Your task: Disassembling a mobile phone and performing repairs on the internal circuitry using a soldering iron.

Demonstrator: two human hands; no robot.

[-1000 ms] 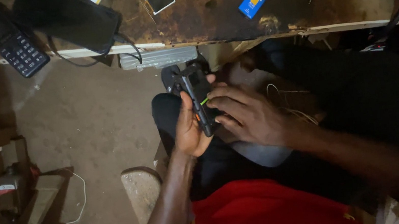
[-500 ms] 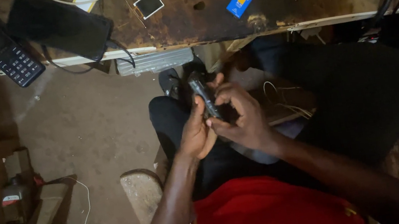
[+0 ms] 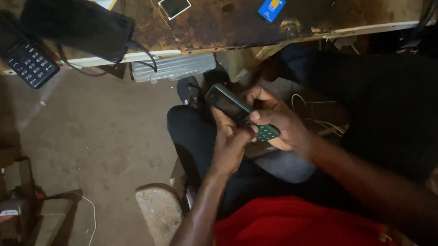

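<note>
While the left hand [image 3: 229,148] cradles the small keypad phone [image 3: 240,112], the right hand [image 3: 278,123] grips its lower end, back seemingly closed, nothing yet set on the tabletop [image 3: 229,26].

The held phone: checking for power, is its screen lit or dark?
Dark: the phone, gripped by left hand and right hand, shows no glow.

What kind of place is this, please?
Probably a small phone repair stall. Both hands hold a keypad phone over the lap, and the worn workbench carries another keypad phone, a loose small screen and cables.
</note>
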